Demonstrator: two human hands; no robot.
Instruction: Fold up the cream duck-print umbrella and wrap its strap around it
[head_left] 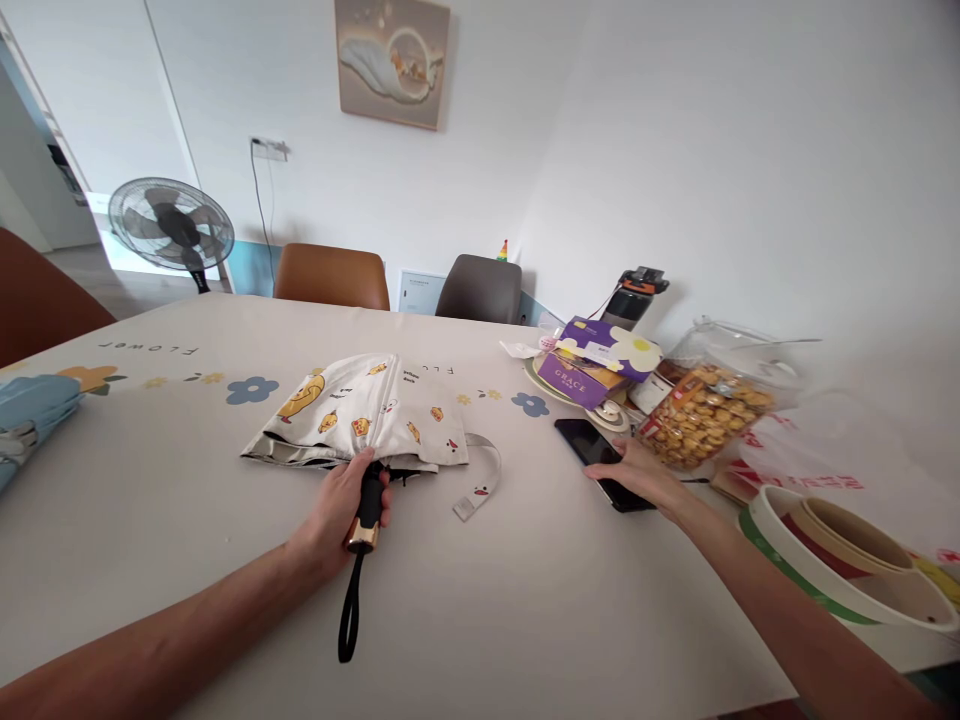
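A white folding umbrella [352,410] with yellow duck prints lies on the table, its canopy collapsed but loose and pointing away from me. My left hand [349,500] is wrapped round its black and gold handle, thumb on top. A black wrist loop hangs from the handle towards me. The umbrella's pale strap [480,485] curls out to the right, unfastened. Over to the right, my right hand [634,473] grips a black smartphone [585,440] across its middle, with the phone resting on the table, screen up.
Right of the phone stand a purple tissue box [581,375], a clear container of snacks [697,410], a plastic bag [832,450] and a white basket [795,570] with tape rolls. A blue folded item [34,415] lies at the left edge. Chairs and a fan [176,225] are beyond the table.
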